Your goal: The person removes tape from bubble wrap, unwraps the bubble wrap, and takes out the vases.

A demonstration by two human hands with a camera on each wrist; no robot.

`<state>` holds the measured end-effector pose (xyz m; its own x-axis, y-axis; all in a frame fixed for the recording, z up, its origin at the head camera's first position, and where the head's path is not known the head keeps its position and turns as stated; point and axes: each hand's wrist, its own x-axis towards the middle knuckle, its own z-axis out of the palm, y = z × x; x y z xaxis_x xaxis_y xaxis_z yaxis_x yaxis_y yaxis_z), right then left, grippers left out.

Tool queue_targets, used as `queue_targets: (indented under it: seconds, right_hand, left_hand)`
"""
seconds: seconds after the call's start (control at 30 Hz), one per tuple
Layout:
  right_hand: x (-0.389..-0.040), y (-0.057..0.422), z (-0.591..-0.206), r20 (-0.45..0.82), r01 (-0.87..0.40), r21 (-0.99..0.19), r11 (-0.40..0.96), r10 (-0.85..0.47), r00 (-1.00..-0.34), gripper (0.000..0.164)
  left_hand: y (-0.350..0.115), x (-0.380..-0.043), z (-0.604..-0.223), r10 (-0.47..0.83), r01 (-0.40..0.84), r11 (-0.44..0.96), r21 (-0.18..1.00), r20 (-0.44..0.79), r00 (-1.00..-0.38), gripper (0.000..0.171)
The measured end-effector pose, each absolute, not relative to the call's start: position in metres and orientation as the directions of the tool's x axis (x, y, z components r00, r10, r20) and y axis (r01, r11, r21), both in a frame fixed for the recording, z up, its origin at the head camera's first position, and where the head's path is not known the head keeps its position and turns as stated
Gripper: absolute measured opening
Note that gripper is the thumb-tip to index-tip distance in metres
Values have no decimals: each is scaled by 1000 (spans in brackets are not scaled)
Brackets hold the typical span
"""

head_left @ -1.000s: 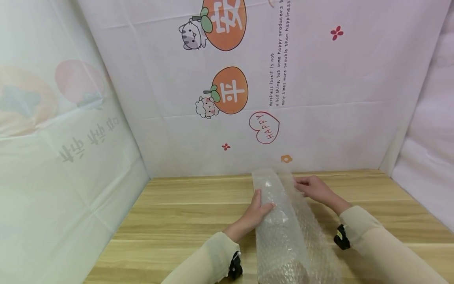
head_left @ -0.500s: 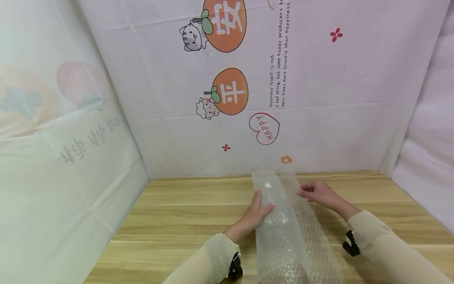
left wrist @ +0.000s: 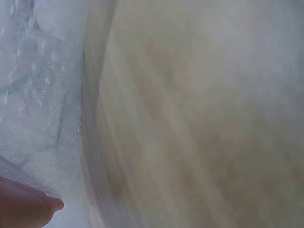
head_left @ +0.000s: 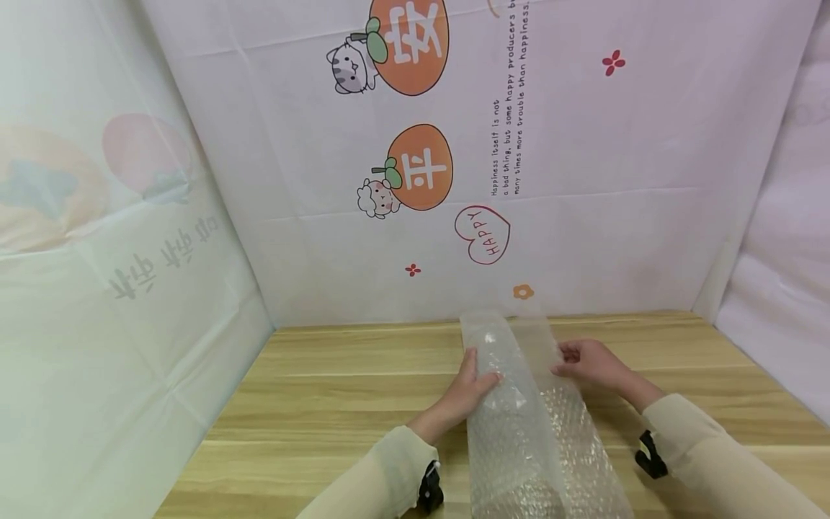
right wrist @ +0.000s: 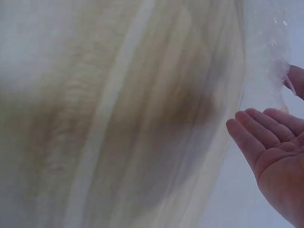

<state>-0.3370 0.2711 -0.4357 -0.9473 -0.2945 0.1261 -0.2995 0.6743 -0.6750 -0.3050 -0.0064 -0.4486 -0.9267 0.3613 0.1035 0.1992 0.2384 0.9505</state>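
A long piece of clear bubble wrap (head_left: 512, 440) lies folded lengthwise on the wooden table, running from the near edge towards the back. My left hand (head_left: 463, 389) holds its left side, with the thumb on top and the other fingers mostly hidden at the edge. One left fingertip (left wrist: 45, 204) shows against the wrap in the left wrist view. At the loose right flap, my right hand (head_left: 593, 364) pinches the edge between thumb and fingers. In the right wrist view the right fingers (right wrist: 266, 130) extend beside the wrap. Whether anything lies inside the fold cannot be seen.
The wooden table (head_left: 324, 404) extends to both sides of the wrap. A white printed cloth (head_left: 311, 267) hangs behind it, with more cloth at the left (head_left: 130, 346) and right (head_left: 778, 288). Both sleeves carry black wrist mounts.
My right hand has moved right and slightly nearer, drawing the flap's edge outward, so the flap spreads wider and flatter. The left hand stays in place.
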Motion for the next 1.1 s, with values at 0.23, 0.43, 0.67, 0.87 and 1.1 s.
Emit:
queue_targets:
  seconds: [0.23, 0.43, 0.67, 0.87, 1.1]
  right_hand:
    - [-336, 278, -444, 119, -288, -657, 696, -282, -952, 63]
    - [-334, 281, -449, 121, -284, -608, 742, -266, -956, 72]
    - [-330, 282, -453, 162, -328, -529, 782, -286, -944, 79]
    - [-322, 275, -453, 205, -381, -505, 775, -321, -924, 71]
    - [-318, 268, -451, 223, -453, -407, 794, -394, -892, 66]
  left_hand:
    - [-6, -306, -448, 358, 198, 244, 949, 101, -928, 90]
    - [-5, -305, -448, 359, 193, 240, 951, 98, -928, 90]
    - [-5, -305, -447, 361, 202, 229, 952, 110, -926, 90]
    - [-5, -304, -447, 360, 192, 219, 957, 104, -927, 90]
    - [-5, -304, -447, 357, 186, 224, 957, 97, -929, 90]
